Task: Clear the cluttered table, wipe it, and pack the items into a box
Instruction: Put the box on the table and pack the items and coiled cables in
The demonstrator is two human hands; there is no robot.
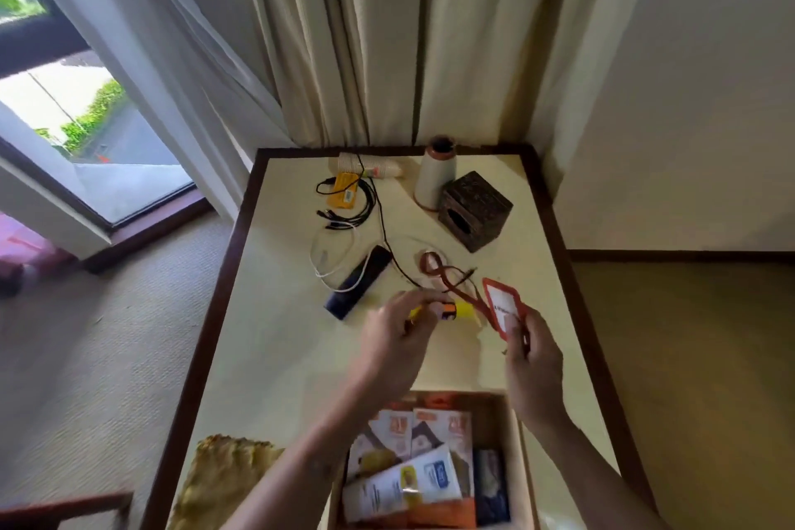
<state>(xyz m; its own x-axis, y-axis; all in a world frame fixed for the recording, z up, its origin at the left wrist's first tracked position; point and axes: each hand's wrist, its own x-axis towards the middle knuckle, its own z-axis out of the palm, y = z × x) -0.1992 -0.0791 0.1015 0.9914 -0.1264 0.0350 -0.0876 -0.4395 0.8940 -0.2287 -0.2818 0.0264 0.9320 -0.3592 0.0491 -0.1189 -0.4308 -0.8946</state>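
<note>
Head view: my right hand (533,361) pinches the red tag (503,308). It looks light and stiff, so I'd hold its frame. Left hand (391,340) blurred, grip unclear.

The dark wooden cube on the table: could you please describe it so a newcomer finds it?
Look to the far right corner of the cream table, near the curtains. Beside a pale cone-shaped vase sits the dark cube, the only carved thing, with an oval slot in its side.
</note>
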